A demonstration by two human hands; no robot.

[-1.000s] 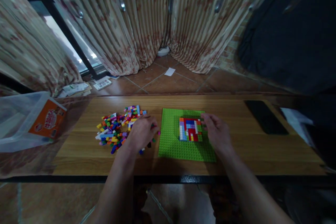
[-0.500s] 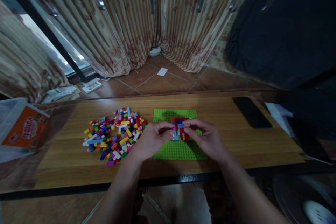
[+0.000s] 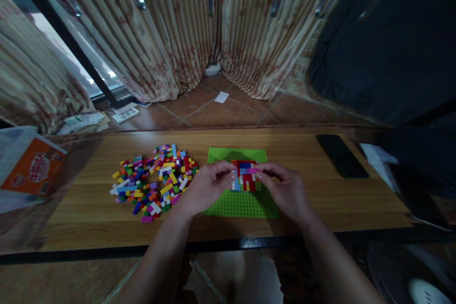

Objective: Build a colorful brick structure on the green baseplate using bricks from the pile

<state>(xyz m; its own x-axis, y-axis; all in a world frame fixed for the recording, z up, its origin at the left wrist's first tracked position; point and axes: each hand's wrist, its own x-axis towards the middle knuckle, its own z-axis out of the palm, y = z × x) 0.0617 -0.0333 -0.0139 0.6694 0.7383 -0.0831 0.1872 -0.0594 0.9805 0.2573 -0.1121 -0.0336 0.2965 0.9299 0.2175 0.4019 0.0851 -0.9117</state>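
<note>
Head: right grip pinches pink brick; left grip unclear, brick pile just beside.

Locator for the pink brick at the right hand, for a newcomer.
On the wooden table, find the green studded baseplate. At its patchwork of bricks, the right hand pinches the pink brick. Its pink stands out from the red, blue and white around it.

Pink brick, multicol. build on grn baseplate
</note>
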